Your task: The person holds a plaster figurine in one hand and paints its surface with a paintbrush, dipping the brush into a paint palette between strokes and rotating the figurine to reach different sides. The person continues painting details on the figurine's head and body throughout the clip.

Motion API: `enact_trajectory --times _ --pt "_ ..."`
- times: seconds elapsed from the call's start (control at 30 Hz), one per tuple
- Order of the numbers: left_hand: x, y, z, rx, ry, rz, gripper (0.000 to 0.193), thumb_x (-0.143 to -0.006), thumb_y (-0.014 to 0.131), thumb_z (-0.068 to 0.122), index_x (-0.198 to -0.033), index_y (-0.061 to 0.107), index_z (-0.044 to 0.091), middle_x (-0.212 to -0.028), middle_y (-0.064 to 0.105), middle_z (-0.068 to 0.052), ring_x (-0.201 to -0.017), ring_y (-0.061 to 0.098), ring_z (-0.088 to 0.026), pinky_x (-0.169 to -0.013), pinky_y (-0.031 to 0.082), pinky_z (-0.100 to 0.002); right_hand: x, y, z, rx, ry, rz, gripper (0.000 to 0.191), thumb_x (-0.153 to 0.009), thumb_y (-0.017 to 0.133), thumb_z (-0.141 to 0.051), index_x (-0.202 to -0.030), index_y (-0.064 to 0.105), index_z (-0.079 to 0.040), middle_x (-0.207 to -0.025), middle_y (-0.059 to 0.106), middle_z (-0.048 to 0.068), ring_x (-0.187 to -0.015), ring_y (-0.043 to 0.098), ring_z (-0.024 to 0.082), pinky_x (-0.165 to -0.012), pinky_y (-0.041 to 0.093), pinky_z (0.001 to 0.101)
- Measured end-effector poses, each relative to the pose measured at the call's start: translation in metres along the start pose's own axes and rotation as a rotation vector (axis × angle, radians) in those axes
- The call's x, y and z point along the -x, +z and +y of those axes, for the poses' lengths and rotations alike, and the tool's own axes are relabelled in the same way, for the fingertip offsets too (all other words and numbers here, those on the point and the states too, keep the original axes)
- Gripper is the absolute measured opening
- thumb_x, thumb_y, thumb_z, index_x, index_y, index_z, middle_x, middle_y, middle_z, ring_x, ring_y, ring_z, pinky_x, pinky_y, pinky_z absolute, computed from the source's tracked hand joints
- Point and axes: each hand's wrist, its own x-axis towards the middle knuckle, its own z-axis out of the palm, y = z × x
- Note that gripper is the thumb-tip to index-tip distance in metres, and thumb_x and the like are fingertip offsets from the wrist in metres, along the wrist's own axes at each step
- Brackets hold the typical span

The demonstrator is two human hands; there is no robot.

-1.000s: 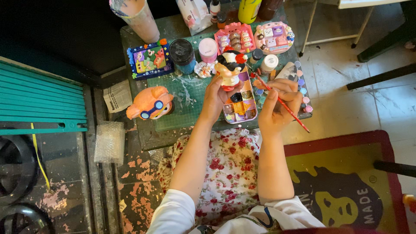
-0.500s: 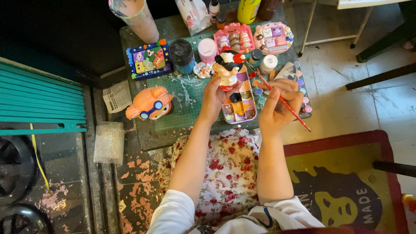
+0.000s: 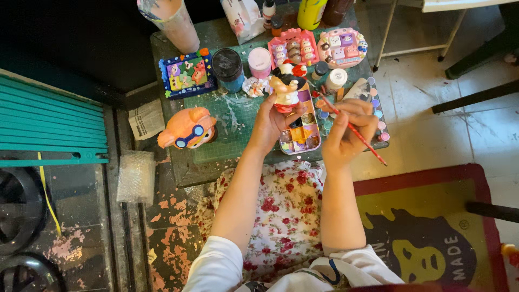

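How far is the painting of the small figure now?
Done: the figurine already shows black, red and skin-tone paint. In hand: the left hand has it in its grip over the paint palette, and the right hand holds a red brush. Which parts are left unpainted is too small to tell.

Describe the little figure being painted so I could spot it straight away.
Start at the green cutting mat on the small table. At its right edge, above an open paint palette, the left hand holds a small figurine upright. Unlike the orange figure lying at the mat's left, it has a black head with a red bow.
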Motion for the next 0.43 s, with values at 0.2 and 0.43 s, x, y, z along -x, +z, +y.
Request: enact_trajectory --times 0.2,0.43 --pt "0.0009 0.0007 0.0011 -0.002 -0.029 0.016 0.051 -0.108 0.049 0.039 -0.135 0.053 -0.004 -0.119 0.068 -0.016 -0.111 0.07 -0.027 -0.108 0.054 -0.048 -0.0043 0.0002 -0.0019 0.165 -0.093 -0.096 0.018 -0.11 0.056 -0.004 -0.105 0.039 -0.004 -0.105 0.073 0.017 -0.108 0.059 0.026 -0.095 0.049 0.0376" --pt "0.0014 -0.0003 0.0013 -0.001 0.003 -0.011 0.049 -0.109 0.049 0.039 -0.132 0.054 -0.004 -0.114 0.07 -0.017 -0.111 0.07 -0.028 -0.112 0.053 -0.05 -0.0064 0.0026 -0.0039 0.195 -0.132 -0.101 0.016 -0.109 0.057 -0.002 -0.106 0.042 -0.004 -0.106 0.073 0.015 -0.106 0.061 0.026 -0.093 0.051 0.0371"
